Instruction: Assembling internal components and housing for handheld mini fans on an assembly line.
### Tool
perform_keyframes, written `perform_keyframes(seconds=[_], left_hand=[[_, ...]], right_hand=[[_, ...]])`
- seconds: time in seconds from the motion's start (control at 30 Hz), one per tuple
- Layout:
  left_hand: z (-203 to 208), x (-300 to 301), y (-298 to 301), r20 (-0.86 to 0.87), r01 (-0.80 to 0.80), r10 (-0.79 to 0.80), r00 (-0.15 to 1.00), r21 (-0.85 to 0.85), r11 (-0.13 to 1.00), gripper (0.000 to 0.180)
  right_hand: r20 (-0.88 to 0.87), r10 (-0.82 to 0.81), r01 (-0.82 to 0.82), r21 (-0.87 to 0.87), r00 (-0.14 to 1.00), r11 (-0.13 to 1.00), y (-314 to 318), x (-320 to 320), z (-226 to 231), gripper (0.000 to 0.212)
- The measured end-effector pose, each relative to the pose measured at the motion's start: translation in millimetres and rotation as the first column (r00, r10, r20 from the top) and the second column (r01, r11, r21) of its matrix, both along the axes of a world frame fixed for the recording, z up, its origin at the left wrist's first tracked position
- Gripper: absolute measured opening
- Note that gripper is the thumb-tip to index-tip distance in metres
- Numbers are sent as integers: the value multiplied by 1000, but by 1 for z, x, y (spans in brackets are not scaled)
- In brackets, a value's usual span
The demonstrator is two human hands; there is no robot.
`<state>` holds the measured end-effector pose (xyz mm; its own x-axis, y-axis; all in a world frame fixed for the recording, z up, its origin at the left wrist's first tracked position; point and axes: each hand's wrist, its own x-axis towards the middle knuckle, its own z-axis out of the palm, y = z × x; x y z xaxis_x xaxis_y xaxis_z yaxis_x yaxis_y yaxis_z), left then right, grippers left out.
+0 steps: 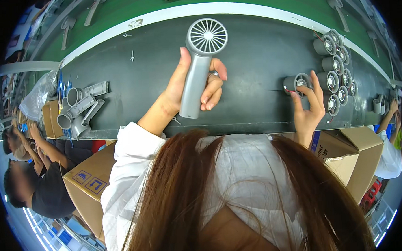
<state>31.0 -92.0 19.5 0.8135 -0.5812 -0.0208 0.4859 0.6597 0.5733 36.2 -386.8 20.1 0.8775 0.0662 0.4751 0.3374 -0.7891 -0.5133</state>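
Note:
Upright in my left hand [203,82] is a grey handheld fan [192,83], its round slatted grille at the top and my fingers wrapped round the handle. Over on the right, my right hand [310,100] grips a short grey motor housing [290,84] by its near side. Thumb and a fingertip are at the housing's open face, where a red wire shows; another finger points up. Just right of that hand stand several similar motor housings [332,82] in a cluster, some with thin red wires sticking out.
Several grey handle shells [81,105] lie in a heap at the left, near blue wires [64,86] and a clear plastic bag [38,96]. Beyond the dark bench [252,56] runs a green belt [249,0] with fan parts. Cardboard boxes [91,184] flank me; other people work at both sides.

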Motion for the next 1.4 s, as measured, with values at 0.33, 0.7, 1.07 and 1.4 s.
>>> perform_keyframes(seconds=[0.33, 0.7, 1.07, 1.4], left_hand=[[2, -1, 11, 365, -434, 235, 901, 742, 511, 44], [-4, -8, 0, 577, -834, -625, 526, 496, -243, 51], [-2, -2, 12, 743, -885, -516, 426, 461, -67, 46], [14, -4, 39, 849, -856, -318, 421, 488, 170, 26]], right_hand=[[-37, 290, -288, 64, 956, 956, 36, 11, -1, 40], [-94, 257, -250, 86, 962, 965, 33, 9, 0, 45], [-23, 227, -224, 87, 974, 971, 37, 12, -13, 47], [-94, 235, -220, 141, 968, 965, 32, 7, -8, 57]])
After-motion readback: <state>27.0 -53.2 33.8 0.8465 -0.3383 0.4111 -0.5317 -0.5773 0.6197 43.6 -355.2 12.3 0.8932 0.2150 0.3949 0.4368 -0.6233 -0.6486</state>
